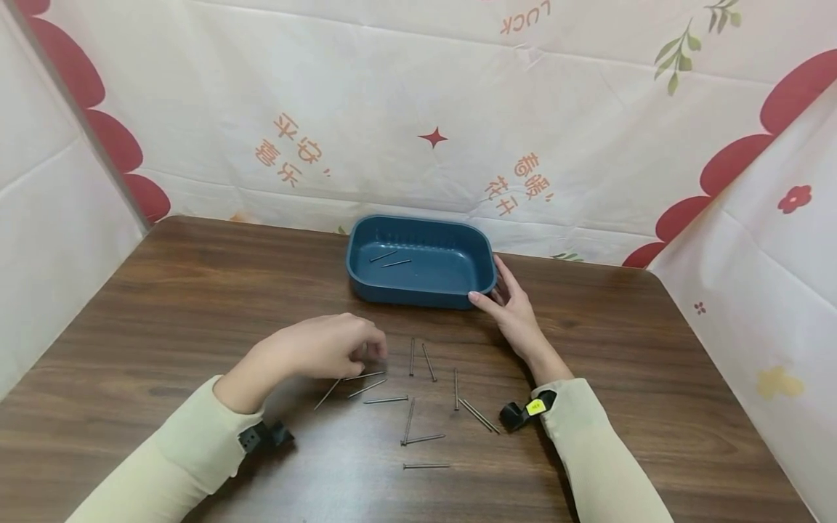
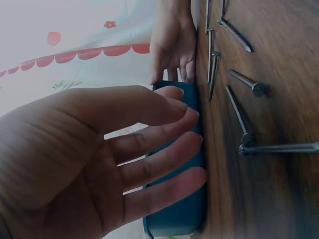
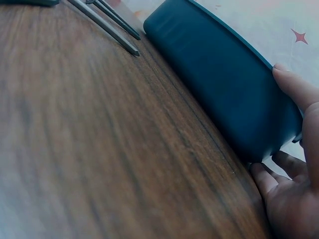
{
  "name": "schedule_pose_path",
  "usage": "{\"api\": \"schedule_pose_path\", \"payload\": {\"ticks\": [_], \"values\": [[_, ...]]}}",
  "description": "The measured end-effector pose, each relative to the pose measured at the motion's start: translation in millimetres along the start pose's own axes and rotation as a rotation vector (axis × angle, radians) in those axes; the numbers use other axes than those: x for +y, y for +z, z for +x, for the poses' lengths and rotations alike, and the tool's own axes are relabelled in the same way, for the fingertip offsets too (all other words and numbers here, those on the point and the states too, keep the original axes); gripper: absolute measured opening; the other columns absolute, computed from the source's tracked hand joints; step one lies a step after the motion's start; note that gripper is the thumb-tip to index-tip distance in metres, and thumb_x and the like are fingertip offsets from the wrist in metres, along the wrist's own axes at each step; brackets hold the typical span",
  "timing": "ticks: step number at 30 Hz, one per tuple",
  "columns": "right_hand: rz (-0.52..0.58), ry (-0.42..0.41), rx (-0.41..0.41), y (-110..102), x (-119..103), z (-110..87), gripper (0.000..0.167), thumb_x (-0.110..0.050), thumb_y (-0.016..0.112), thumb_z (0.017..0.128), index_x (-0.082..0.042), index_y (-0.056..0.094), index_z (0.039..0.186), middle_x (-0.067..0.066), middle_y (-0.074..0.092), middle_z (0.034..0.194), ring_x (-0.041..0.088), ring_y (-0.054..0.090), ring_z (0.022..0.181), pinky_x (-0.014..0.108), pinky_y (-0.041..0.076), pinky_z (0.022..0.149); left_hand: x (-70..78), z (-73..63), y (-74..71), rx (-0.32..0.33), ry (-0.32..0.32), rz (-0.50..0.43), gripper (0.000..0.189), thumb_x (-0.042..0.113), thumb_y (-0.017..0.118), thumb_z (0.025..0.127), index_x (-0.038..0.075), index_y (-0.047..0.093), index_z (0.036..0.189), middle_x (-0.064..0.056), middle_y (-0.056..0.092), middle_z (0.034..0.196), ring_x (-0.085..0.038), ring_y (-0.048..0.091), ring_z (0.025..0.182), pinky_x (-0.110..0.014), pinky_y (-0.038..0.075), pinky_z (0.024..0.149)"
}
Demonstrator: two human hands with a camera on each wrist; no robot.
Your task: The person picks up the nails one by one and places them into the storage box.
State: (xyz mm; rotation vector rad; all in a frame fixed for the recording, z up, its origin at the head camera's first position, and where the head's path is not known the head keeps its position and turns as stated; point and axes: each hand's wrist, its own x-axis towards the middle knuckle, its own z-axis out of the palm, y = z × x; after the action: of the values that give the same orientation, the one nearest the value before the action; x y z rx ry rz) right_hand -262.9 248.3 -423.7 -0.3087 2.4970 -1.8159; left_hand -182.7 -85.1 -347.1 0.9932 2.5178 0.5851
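Note:
A blue rectangular plastic basin (image 1: 418, 298) stands at the back of the table, with two nails (image 1: 396, 263) lying on its bottom. My right hand (image 1: 516, 316) grips its right front corner. In the right wrist view the thumb (image 3: 289, 82) lies on the rim and the fingers reach round the end wall. My left hand (image 1: 333, 345) hovers low in front of the basin, over several loose nails (image 1: 368, 388). Its fingers (image 2: 164, 186) are loosely bent, and nothing shows between them and the thumb in the left wrist view.
More nails lie scattered across the middle of the table (image 1: 196, 305), including a single nail (image 1: 426, 466) near the front and a close pair (image 1: 479, 415) toward the right. Behind the table hangs a white printed cloth (image 1: 392, 87). Each wrist wears a black camera strap (image 1: 526, 410).

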Motion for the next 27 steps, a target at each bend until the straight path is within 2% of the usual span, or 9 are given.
{"api": "schedule_pose_path", "payload": {"ticks": [8,15,23,27], "values": [[-0.008,-0.006,-0.010,-1,0,-1.1,0.087,-0.023,0.066,0.098,-0.023,0.010,0.164,0.001,0.018,0.170,0.022,0.020,0.158,0.045,0.019,0.128,-0.5,2.3,9.1,-0.003,0.028,0.024,0.033,-0.001,0.065,0.084,0.017,0.072,0.111,0.004,0.068,0.100,-0.009,0.057,0.081,-0.028,0.049,0.078],[-0.004,-0.005,-0.005,1,-1,-0.5,0.085,-0.025,0.067,0.098,-0.030,0.013,0.163,-0.001,0.018,0.170,0.021,0.019,0.158,0.045,0.019,0.128,-1.5,7.4,13.8,-0.027,0.017,0.026,0.037,-0.003,0.064,0.083,0.016,0.071,0.114,0.003,0.065,0.098,-0.008,0.054,0.078,-0.027,0.048,0.076],[0.003,-0.003,-0.004,1,-1,0.1,0.086,-0.023,0.067,0.097,-0.026,0.012,0.164,0.000,0.018,0.170,0.022,0.020,0.158,0.045,0.019,0.128,-2.2,11.1,19.4,-0.015,-0.003,0.061,0.039,-0.005,0.064,0.081,0.018,0.071,0.112,0.004,0.064,0.098,-0.009,0.055,0.083,-0.029,0.049,0.077],[0.005,-0.001,0.001,1,-1,0.0,0.087,-0.023,0.067,0.097,-0.026,0.012,0.164,0.001,0.019,0.170,0.021,0.021,0.157,0.045,0.019,0.128,-0.9,13.2,22.1,0.004,0.004,0.102,0.038,-0.008,0.063,0.079,0.017,0.071,0.107,0.003,0.063,0.095,-0.009,0.055,0.084,-0.029,0.049,0.076]]}}
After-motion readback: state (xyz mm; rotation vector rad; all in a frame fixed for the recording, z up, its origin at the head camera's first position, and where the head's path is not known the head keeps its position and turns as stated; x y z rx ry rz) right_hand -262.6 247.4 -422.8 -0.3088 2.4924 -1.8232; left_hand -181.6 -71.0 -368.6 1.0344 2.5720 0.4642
